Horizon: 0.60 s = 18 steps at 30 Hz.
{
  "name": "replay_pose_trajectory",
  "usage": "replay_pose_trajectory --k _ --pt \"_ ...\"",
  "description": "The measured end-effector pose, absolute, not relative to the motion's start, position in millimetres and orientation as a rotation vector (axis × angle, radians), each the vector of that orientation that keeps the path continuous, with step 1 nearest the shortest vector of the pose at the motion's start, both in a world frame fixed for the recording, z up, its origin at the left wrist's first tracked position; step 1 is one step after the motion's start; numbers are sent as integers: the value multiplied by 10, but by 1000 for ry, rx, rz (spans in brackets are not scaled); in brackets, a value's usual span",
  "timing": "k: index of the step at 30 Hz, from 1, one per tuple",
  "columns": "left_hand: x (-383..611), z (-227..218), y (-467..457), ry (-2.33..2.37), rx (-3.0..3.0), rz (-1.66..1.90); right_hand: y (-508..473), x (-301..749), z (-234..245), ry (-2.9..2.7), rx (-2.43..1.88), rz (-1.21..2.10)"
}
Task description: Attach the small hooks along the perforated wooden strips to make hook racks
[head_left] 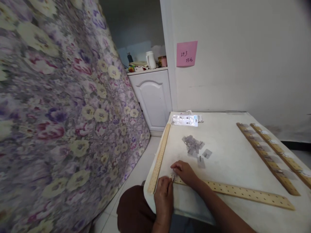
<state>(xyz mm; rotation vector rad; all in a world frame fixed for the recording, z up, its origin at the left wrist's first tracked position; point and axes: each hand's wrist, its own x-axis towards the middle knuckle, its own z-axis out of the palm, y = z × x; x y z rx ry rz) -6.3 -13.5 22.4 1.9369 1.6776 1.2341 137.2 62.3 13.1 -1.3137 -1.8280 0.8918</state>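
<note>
My left hand [164, 191] is closed at the left end of a pale wooden strip with holes [243, 191]. Its fingertips meet a small clear adhesive hook [173, 176] at that end. My right hand [185, 172] is just above the strip, fingers curled and thumb and forefinger close together; what they pinch, if anything, is too small to make out. Beyond it, a pile of clear hooks [192, 145] lies on the table, with two loose hooks, one flat [201, 161] and one to its right [207, 153].
Another holed strip [160, 155] lies along the white table's [218, 136] left edge. Two brown strips bearing clear hooks, one inner [264, 153] and one outer [279, 150], lie at right. Packaged hooks [185, 120] rest at the back. A floral curtain [73, 113] hangs at left.
</note>
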Motion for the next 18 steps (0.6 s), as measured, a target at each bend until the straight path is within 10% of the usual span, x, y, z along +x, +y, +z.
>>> replay_pose_trajectory --k 18 --pt "-63 198 -144 1681 1980 1211 561 1474 177 -1911 -1260 1046"
